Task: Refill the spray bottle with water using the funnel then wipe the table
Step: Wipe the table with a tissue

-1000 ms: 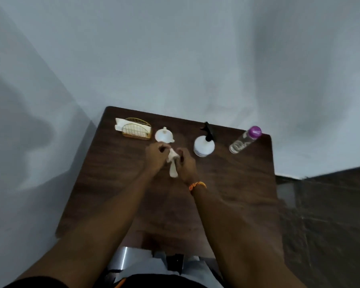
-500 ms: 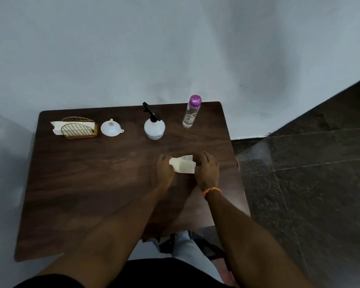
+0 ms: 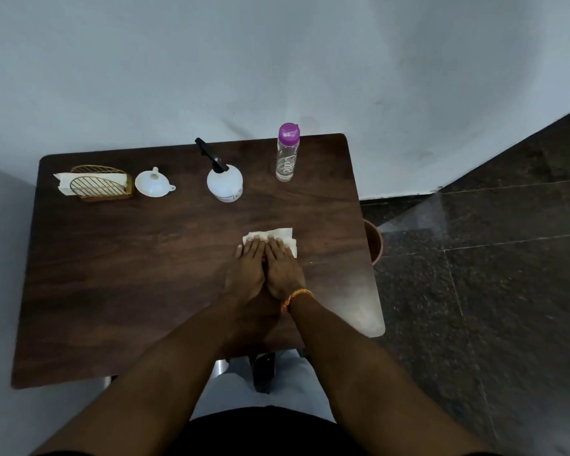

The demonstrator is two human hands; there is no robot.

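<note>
A white napkin (image 3: 282, 236) lies flat on the dark wooden table (image 3: 129, 274), right of centre. My left hand (image 3: 246, 269) and my right hand (image 3: 282, 269) rest side by side on it, palms down, fingers pressing its near half. At the table's back stand a white spray bottle (image 3: 225, 182) with a black trigger head, a white funnel (image 3: 152, 184) upside down to its left, and a clear water bottle (image 3: 287, 154) with a purple cap to its right.
A gold wire napkin holder (image 3: 96, 187) with white napkins sits at the back left. A brown bin (image 3: 374, 241) stands on the floor by the table's right edge. A grey wall runs behind the table, and dark tiled floor lies to the right.
The napkin went from held up between both hands to spread flat on the table. Both hands came together on top of it.
</note>
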